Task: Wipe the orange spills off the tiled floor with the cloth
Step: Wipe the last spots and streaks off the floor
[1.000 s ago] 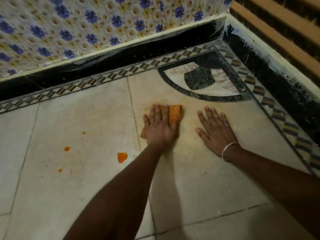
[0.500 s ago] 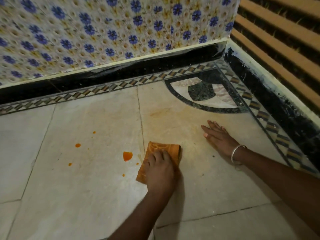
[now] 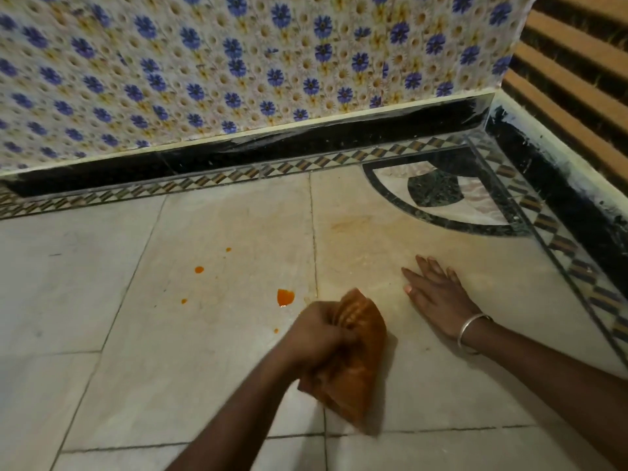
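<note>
First, tiled floor [image 3: 85, 300]: pale stone slabs with dark grout lines, running from the left edge to the right. Along its far edge, a wall [image 3: 238, 62] printed with blue and yellow flowers, a black skirting [image 3: 306, 146] beneath it, and a chequered border [image 3: 204, 185] set into the floor at the foot of the skirting. Orange spills [image 3: 285, 297], left of centre on one slab: a small dot nearest the left, a rounder drop beyond it, a tiny speck further towards the far edge, the largest blot just left of the grout line, and one small fleck near the wrist below it. Left hand [image 3: 319, 334], centre, forearm entering from the near edge: grip curled tight round the cloth [image 3: 353, 379], which is orange-brown, bunched, and hangs down from the fist just right of the largest blot. The cloth's lower end is blurred, so whether it touches the floor cannot be told. Faint orange smear [image 3: 350, 222], on the next slab towards the far edge. Right hand [image 3: 438, 300], right of the cloth and apart from it: palm down on the floor, fingers straight and spread, holding nothing. Silver bangle [image 3: 470, 329] on its wrist. Far right corner of the floor: quarter-circle inlay [image 3: 438, 195] in black, white and green stone. Right edge: striped panel [image 3: 577, 62] in tan and dark bands.
</note>
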The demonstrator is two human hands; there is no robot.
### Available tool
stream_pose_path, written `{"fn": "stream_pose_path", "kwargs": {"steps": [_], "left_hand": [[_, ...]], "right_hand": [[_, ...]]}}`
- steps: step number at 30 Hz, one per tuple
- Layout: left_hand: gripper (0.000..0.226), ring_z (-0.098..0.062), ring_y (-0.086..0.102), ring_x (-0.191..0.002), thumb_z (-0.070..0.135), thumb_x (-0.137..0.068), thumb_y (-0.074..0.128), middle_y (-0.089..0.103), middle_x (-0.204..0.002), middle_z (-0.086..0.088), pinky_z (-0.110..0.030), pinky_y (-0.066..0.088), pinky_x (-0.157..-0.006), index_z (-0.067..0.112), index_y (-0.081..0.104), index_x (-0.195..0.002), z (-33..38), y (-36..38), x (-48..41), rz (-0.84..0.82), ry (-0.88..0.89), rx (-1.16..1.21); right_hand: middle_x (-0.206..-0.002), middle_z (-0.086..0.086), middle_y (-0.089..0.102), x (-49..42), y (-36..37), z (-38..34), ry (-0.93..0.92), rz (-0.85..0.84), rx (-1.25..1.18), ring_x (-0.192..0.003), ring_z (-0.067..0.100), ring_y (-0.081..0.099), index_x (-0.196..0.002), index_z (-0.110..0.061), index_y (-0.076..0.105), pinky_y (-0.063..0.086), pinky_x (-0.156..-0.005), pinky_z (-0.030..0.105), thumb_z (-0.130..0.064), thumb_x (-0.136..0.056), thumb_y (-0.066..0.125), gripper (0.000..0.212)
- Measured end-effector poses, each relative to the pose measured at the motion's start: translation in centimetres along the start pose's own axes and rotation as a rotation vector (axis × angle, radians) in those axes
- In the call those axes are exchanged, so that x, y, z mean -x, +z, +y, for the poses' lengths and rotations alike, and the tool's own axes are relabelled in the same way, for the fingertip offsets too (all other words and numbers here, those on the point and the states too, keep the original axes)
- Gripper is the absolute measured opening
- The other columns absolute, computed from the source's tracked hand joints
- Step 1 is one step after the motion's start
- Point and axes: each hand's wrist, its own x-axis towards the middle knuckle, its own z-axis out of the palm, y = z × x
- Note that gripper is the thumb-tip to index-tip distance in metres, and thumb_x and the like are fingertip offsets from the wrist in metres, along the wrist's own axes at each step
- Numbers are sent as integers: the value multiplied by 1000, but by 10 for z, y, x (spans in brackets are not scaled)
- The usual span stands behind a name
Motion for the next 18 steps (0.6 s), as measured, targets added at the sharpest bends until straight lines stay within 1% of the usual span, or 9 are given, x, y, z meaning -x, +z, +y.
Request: {"fn": "stream_pose_path", "kwargs": {"steps": [4,6,8,9,10,12,14,16,18], "left_hand": [[17,-26,76,-89,11,-93,69,77,-101,-11,-42,64,-79,11,68,-111,-10,-58,-3,99,-107,187],[44,-25,70,-101,30,-94,73,70,-122,-9,-40,60,-80,14,60,-133,-30,-78,-9,381,-152,67],[67,-31,59,-124,52,-94,68,57,-144,-11,-46,51,-99,18,49,-149,-51,-84,-11,738,-147,-245],[71,-33,51,-136,58,-96,60,49,-154,-12,-51,41,-111,19,45,-154,-57,-80,-11,813,-91,-374],[72,-32,40,-147,63,-99,48,39,-162,-11,-53,29,-118,22,39,-158,-62,-71,-13,794,-27,-486],[72,-24,8,-161,68,-101,24,7,-175,-1,-53,4,-126,36,15,-165,-68,-45,-23,598,78,-726],[66,-23,-22,-158,68,-103,11,-24,-169,7,-57,-16,-124,45,-10,-161,-75,-15,-38,420,80,-895],[66,-24,-34,-154,70,-103,6,-34,-166,6,-59,-21,-122,47,-20,-159,-81,1,-58,407,60,-947],[66,-22,-35,-154,70,-103,5,-31,-168,5,-59,-20,-123,45,-19,-160,-81,-3,-81,456,68,-974]], "right_hand": [[-169,-1,-2,-14,10,-39,-125,-20,68,-155,16,-9,-158,-32,19,-4,-125,42,-67,-87,0,81],[-169,-1,-5,-23,17,-57,-196,-19,125,-154,17,-11,-159,-33,15,-3,-125,44,-67,-78,-10,91],[-169,0,-7,-31,26,-73,-252,-16,169,-154,18,-13,-159,-33,11,-3,-125,45,-64,-79,-12,89],[-169,0,-8,-34,32,-80,-274,-11,186,-154,19,-13,-160,-33,9,-3,-125,46,-63,-81,-11,86],[-169,1,-9,-36,38,-84,-285,-7,206,-154,20,-13,-160,-34,7,-3,-125,46,-61,-84,-9,83],[-169,3,-9,-41,53,-87,-282,-1,247,-154,22,-13,-160,-34,3,-4,-125,48,-60,-87,-7,78],[-169,4,-6,-41,66,-83,-263,30,280,-155,24,-9,-160,-33,2,-2,-125,50,-58,-91,-2,73],[-169,6,3,-38,74,-79,-262,92,302,-156,25,-1,-160,-30,7,5,-125,52,-55,-98,6,68],[-169,6,6,-38,79,-76,-260,125,311,-156,24,4,-161,-26,10,9,-124,51,-52,-101,12,65]]}}
